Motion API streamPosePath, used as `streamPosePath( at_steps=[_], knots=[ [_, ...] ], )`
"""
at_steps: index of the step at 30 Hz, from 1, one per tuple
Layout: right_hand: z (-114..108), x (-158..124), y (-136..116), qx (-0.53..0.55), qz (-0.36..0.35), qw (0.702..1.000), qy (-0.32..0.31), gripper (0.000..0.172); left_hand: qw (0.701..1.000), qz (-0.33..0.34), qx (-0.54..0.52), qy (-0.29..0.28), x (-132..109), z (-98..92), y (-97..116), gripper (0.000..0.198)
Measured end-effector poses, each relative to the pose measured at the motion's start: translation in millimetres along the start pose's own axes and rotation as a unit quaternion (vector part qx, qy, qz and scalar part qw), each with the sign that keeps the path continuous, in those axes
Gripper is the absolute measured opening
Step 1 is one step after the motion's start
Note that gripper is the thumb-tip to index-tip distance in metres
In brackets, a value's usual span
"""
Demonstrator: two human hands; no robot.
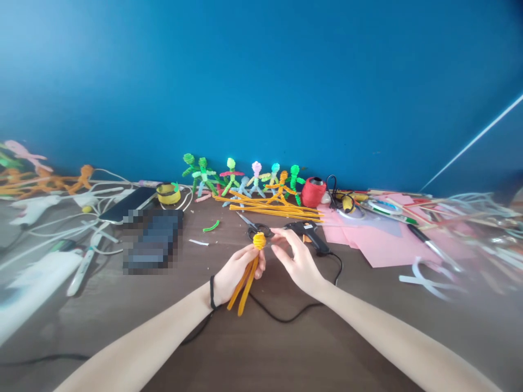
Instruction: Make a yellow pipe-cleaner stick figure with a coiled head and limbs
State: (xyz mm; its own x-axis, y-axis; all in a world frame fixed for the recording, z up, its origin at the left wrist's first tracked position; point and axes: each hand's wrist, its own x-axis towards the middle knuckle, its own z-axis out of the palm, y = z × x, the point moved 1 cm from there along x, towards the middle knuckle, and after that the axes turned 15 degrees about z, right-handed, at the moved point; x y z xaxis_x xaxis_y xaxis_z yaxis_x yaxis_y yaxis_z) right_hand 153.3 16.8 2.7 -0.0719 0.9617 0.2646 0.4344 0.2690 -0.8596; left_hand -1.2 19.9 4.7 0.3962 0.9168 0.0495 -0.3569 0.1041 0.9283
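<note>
Coil protrudes above the pinching left hand.

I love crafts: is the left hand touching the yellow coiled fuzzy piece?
Touching: head view shows the left hand pinching the piece below its coil.

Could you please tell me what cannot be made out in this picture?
In the head view:
Upper part of the orange stems, hidden by the left hand.
Part of the scissors, behind the yellow coil.
Details of the dark slab, pixelated.
Clutter near the right edge, blurred.
</note>
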Motion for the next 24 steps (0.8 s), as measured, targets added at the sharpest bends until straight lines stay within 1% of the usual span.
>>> streamPosePath(
  at_steps=[1,3,5,6,7,9,11,13,15,19,22,24],
  knots=[
    [-1.7,2.9,-1.3,-0.004,-0.005,1.000,0.005,0.027,1.000,0.002,-0.008,0.004,0.2,-0.4,0.1,0.018],
    [-6.1,14.4,-4.6,-0.020,-0.025,0.999,0.002,0.022,1.000,0.005,-0.020,0.005,0.2,-0.5,0.2,0.017],
    [-11.1,34.6,-8.2,-0.053,-0.049,0.997,0.006,0.021,0.999,0.007,-0.032,0.003,-0.2,-0.3,0.2,0.015],
    [-13.3,47.5,-9.6,-0.080,-0.058,0.995,0.020,0.020,0.999,0.009,-0.036,0.002,-0.5,-0.2,0.3,0.014],
    [-14.6,61.3,-10.5,-0.117,-0.067,0.991,0.020,0.020,0.999,0.011,-0.038,0.001,-0.8,-0.3,0.2,0.014],
    [-13.8,88.9,-9.9,-0.211,-0.057,0.976,0.011,0.023,0.999,0.013,-0.034,-0.004,-1.5,-0.7,-0.1,0.013],
    [-8.2,111.3,-6.0,-0.335,-0.026,0.942,-0.025,0.026,0.999,0.011,-0.028,-0.011,-2.0,-1.1,-0.5,0.014],
    [-0.1,125.2,-1.1,-0.367,-0.017,0.929,-0.039,0.025,0.999,0.009,-0.029,-0.019,-2.2,-1.5,-0.7,0.014],
    [8.9,131.3,4.0,-0.391,-0.015,0.919,-0.047,0.024,0.999,0.008,-0.037,-0.026,-2.0,-1.8,-0.6,0.014],
    [20.9,131.8,10.0,-0.429,-0.013,0.902,-0.040,0.019,0.997,-0.004,-0.067,-0.038,-1.1,-2.7,-0.7,0.014],
    [20.7,131.4,8.9,-0.442,-0.020,0.896,-0.030,0.019,0.996,-0.008,-0.083,-0.035,-0.5,-3.9,-1.5,0.018],
    [16.9,132.4,6.7,-0.447,-0.026,0.894,-0.023,0.022,0.996,-0.005,-0.084,-0.036,-0.4,-4.0,-1.7,0.021]
  ],
)
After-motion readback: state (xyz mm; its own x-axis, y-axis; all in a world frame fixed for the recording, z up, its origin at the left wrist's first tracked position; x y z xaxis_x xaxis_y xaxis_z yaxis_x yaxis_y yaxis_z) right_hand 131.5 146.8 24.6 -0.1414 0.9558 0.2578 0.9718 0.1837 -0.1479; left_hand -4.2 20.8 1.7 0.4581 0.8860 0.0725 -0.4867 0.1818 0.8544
